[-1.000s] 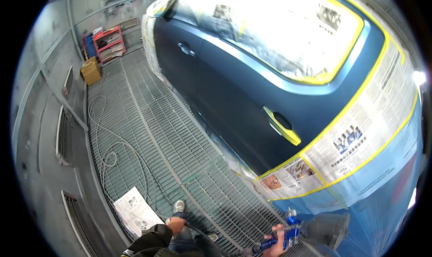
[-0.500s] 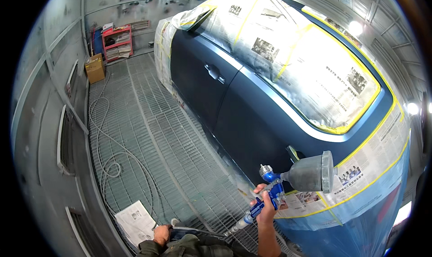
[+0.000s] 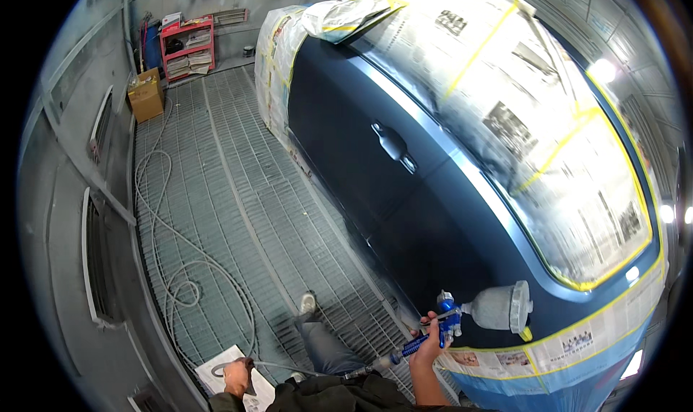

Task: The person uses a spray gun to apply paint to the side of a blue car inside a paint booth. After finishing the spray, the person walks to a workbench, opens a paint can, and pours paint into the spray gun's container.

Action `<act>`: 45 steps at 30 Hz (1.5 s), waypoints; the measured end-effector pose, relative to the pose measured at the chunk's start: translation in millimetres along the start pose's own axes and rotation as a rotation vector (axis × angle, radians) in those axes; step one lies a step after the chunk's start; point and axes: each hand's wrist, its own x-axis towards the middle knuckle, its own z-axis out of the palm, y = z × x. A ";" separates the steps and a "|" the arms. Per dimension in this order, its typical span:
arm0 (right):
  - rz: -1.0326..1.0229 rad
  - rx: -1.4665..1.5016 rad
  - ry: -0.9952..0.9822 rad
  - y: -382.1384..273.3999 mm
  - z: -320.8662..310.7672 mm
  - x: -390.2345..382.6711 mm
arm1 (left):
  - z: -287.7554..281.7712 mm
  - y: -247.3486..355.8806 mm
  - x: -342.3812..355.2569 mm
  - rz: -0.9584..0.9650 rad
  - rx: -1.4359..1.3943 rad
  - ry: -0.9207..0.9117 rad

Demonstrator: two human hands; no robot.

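My right hand [image 3: 427, 345] is wrapped round the grip of a blue spray gun [image 3: 449, 327], with a grey paint cup [image 3: 497, 309] tilted on its side toward the right. The gun is beside the lower rear part of a dark blue car body [image 3: 361, 152]; whether its nozzle touches anything, I cannot tell. At the lower left my left hand [image 3: 237, 377] is closed round the grey air hose [image 3: 278, 369], which runs across my front toward the gun's handle. Newspaper [image 3: 570, 249] and yellow tape cover the car's windows.
A printed sheet [image 3: 209, 369] lies on the grated floor [image 3: 274, 202] by my left hand. Loops of hose [image 3: 249, 304] trail along the left wall [image 3: 61, 217]. Farther off stand a cardboard box [image 3: 146, 96] and a red shelf [image 3: 189, 49]. Blue plastic film [image 3: 498, 387] drapes the car's rear.
I have stepped forward along the car, and one leg now shows below. The car appears larger and shifted right. The spray gun sits lower in view, still in my right hand.
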 end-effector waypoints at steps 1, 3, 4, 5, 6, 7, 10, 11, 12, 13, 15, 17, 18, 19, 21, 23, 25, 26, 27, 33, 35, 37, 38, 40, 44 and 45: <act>0.012 -0.013 -0.009 -0.1 35.2 6.6 | -5.9 -3.4 13.4 -0.021 0.006 -0.002; 0.044 0.001 -0.061 20.1 99.8 31.8 | -10.7 -14.1 41.3 -0.111 -0.075 0.068; 0.055 0.019 -0.091 25.2 138.1 43.3 | -15.1 -20.9 57.4 -0.179 -0.076 0.062; 0.069 0.021 -0.138 25.8 174.8 53.7 | -27.0 -18.9 71.3 -0.251 -0.109 0.068; 0.073 0.022 -0.174 23.8 206.1 63.8 | -40.3 -8.4 85.1 -0.311 -0.141 0.069; 0.073 0.044 -0.265 30.2 240.0 72.8 | -49.7 -12.3 96.6 -0.264 -0.084 0.164; 0.098 0.065 -0.457 18.1 343.0 88.5 | -103.1 -5.6 147.6 -0.300 -0.092 0.096; 0.107 0.068 -0.540 20.2 368.7 94.9 | -117.9 -7.9 162.7 -0.308 -0.093 0.090; 0.101 0.079 -0.620 19.4 396.7 102.4 | -132.8 -12.2 182.5 -0.303 -0.093 0.091; 0.121 0.094 -0.668 12.5 427.3 101.6 | -148.8 -16.7 197.6 -0.261 -0.158 0.156; 0.111 0.102 -0.747 18.7 472.6 106.5 | -208.3 10.6 224.0 -0.183 -0.161 0.081; 0.086 0.081 -0.777 30.8 494.5 124.0 | -227.4 0.7 282.3 -0.174 -0.037 0.034; 0.047 0.092 -0.743 33.5 502.3 128.9 | -237.1 -13.8 314.7 -0.110 -0.090 -0.077; 0.020 0.115 -0.727 38.3 515.0 127.6 | -242.5 -33.9 363.4 -0.483 -0.153 -0.139; -0.023 0.153 -0.647 48.7 528.9 126.0 | -267.6 -69.0 446.0 -0.666 -0.090 -0.243; -0.075 0.111 -0.387 56.1 536.9 113.6 | -315.4 -103.6 503.3 -0.291 0.151 -0.356; -0.242 0.059 -0.062 60.0 552.8 97.5 | -372.4 -120.2 566.8 0.091 0.362 -0.454; -0.278 0.084 0.124 57.2 559.1 85.7 | -412.5 -104.4 585.8 0.182 0.362 -0.451; -0.268 0.175 0.330 60.0 564.5 75.6 | -453.2 -86.6 604.0 0.276 0.360 -0.441; -0.306 0.369 0.984 70.6 675.0 21.0 | -648.9 -63.6 749.3 0.632 0.283 -0.285; -0.330 0.375 0.982 84.3 723.1 13.5 | -682.4 -69.8 809.3 0.748 0.210 -0.193; -0.340 0.397 0.996 100.4 780.7 14.8 | -715.8 -66.5 860.3 0.792 0.311 -0.185; -0.345 0.377 1.000 110.2 807.9 17.3 | -730.9 -65.0 886.4 0.812 0.361 -0.178; -0.379 0.357 0.967 127.3 873.4 31.2 | -742.5 -127.6 972.2 0.828 0.513 -0.202; -0.363 0.403 0.774 173.8 1017.2 66.7 | -813.3 -189.4 1051.2 0.661 0.659 -0.249; -0.355 0.443 0.703 181.2 1054.0 73.9 | -831.5 -203.8 1065.0 0.645 0.648 -0.264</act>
